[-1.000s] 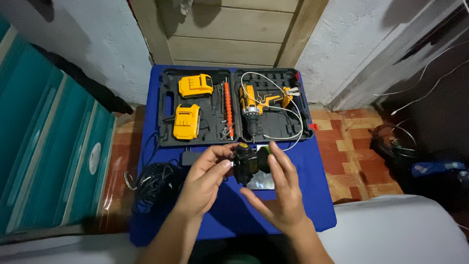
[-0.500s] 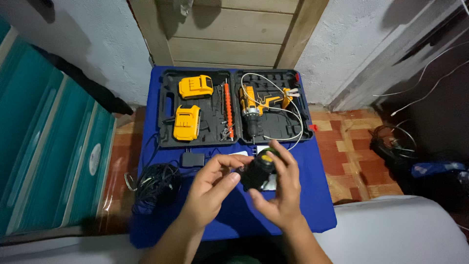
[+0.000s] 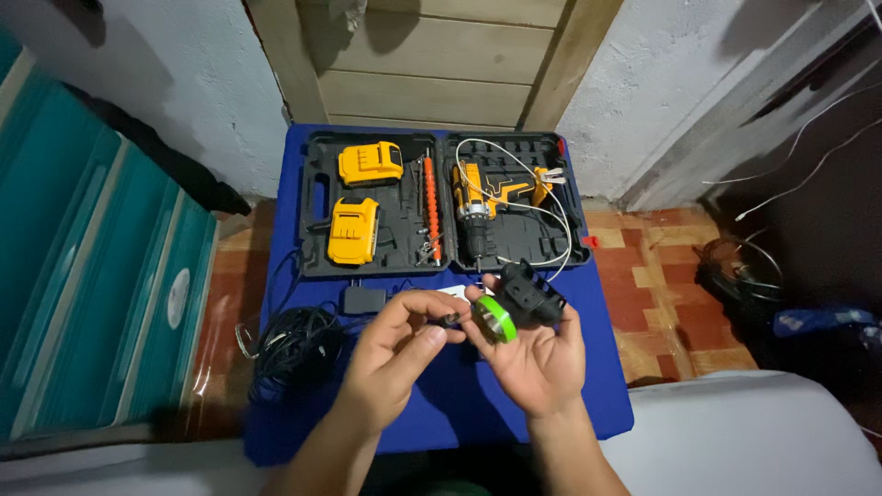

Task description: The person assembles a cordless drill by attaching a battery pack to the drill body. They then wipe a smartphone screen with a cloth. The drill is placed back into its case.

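My right hand (image 3: 537,358) cradles a small black device with a green ring (image 3: 514,308) on its near end, tilted up over the blue table (image 3: 588,386). My left hand (image 3: 395,354) pinches a small dark part (image 3: 450,320) that sits close to the device's green ring. Behind both hands lies an open black tool case (image 3: 441,202). It holds a yellow drill (image 3: 478,197), two yellow batteries (image 3: 354,230) and an orange bit strip (image 3: 429,207).
A white cable (image 3: 551,216) loops over the case's right half. A black adapter (image 3: 363,298) and a coil of black cable (image 3: 294,344) lie at the table's left. Teal panels stand at left, a wooden door behind, loose wires on the tiled floor at right.
The device has turned in my right hand so its green ring faces me and has shifted right. My left hand has come off its body and now pinches the small part beside it.
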